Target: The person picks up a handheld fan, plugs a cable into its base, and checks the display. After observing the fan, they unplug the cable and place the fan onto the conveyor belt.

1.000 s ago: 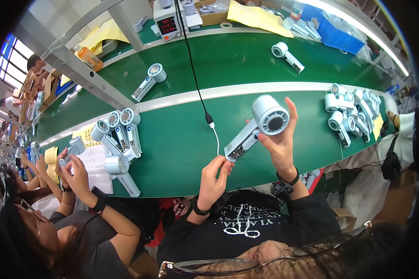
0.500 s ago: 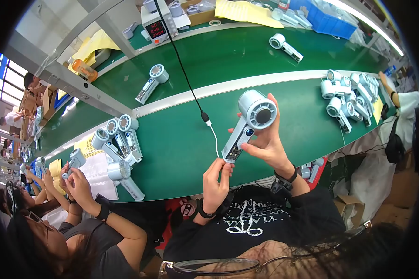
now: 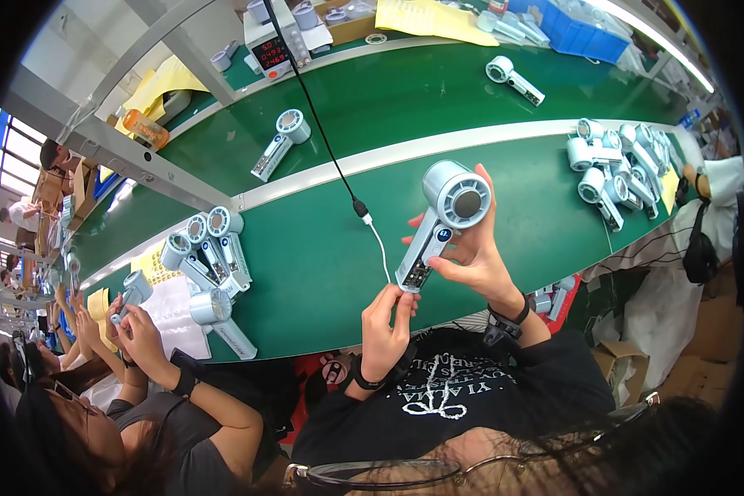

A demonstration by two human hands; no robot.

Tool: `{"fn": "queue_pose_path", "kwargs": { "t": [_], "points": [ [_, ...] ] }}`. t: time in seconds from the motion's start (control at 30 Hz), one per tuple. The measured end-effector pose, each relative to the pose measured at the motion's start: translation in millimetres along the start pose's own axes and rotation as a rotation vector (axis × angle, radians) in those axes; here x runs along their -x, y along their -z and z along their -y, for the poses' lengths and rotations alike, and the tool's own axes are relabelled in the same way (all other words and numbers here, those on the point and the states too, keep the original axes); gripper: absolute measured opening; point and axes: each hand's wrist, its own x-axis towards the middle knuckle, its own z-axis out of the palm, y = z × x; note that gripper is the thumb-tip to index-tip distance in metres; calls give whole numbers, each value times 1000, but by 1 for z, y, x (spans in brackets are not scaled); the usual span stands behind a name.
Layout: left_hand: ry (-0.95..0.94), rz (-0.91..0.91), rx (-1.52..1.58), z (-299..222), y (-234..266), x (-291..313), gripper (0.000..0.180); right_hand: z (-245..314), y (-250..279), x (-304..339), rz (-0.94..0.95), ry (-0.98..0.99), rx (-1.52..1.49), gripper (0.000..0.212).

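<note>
You are in a factory assembly workshop — a long bench with a smooth green top (image 3: 322, 256) runs before you, and people (image 3: 211, 446) line it to your left. The pale blue plastic handheld fan (image 3: 456, 198) before you has its circuitry bare, a heap of matching fans (image 3: 591, 187) lies rightward — and a white box-shaped instrument with red digits (image 3: 274, 37) stands behind

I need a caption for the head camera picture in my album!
The right hand holds a pale blue fan; the left hand touches its lower end beside a white cable.
</note>
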Motion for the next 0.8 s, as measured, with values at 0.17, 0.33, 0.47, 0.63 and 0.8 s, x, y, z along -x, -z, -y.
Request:
{"fn": "queue_pose_path", "kwargs": {
  "t": [0.17, 0.33, 0.47, 0.63, 0.8],
  "points": [
    [-12, -1, -48, 2, 1, -3, 14, 6, 4, -2, -17, -23, 36, 113],
    [2, 2, -21, 7, 3, -3, 14, 5, 10, -7, -86, 1, 69, 109],
    [52, -61, -9, 10, 12, 5, 13, 29, 53, -21, -339, 199, 12, 87],
    [51, -124, -10, 17, 16, 2, 14, 44, 74, -24, -326, 137, -14, 74],
    [25, -137, -41, 15, 14, -5, 15, 33, 80, -30, -224, 71, 42, 79]
  ]
}}
